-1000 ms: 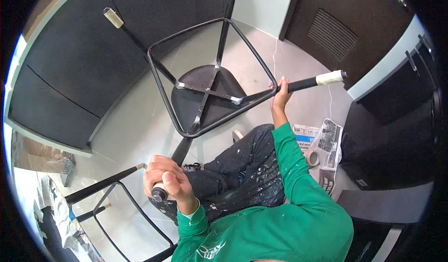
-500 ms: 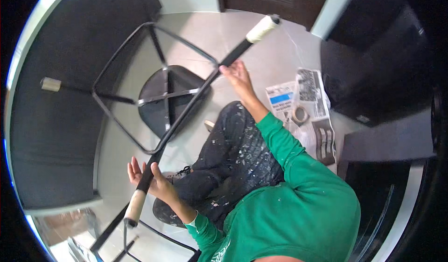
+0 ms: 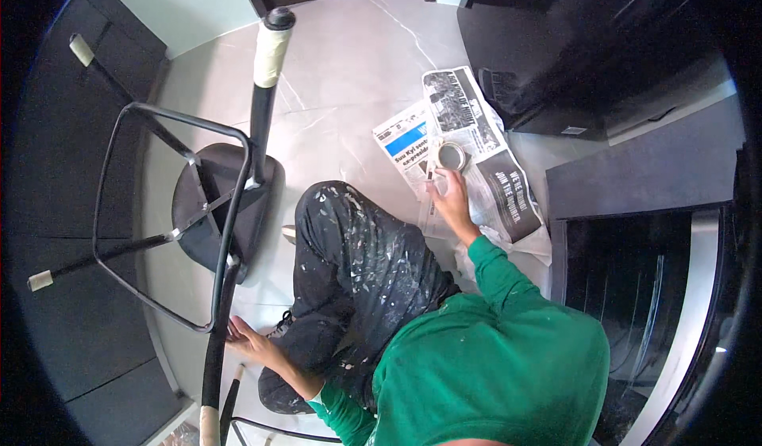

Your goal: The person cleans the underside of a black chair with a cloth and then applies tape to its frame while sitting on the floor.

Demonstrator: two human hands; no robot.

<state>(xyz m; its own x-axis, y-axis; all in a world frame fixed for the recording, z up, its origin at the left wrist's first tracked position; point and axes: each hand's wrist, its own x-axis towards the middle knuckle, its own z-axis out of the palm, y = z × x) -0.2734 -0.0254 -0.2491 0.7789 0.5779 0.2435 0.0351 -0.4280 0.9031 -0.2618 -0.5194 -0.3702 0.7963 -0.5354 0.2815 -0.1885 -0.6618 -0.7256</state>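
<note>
Toward nine o'clock, our bar stool (image 3: 214, 212) rested upside down, likely for stability. Our left hand (image 3: 256, 347), loosely spread beside its near leg (image 3: 214, 367), visibly gripped nothing; toward two, our right hand (image 3: 455, 202), fingers parted, met the tape roll (image 3: 463, 158), grip unclear, on newspaper (image 3: 508, 196) probably shielding the floor (image 3: 341, 128).

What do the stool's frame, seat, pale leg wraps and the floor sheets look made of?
Frame: likely metal tube, black paint or coating; slim round bars, bare-looking silvery patches at the joints.
Seat: black, smooth, low sheen; plastic or painted wood, can't tell.
Leg wraps: probably paper masking tape; matte cream, creased.
Floor sheets: newsprint, judging by printed columns and photos.
</note>
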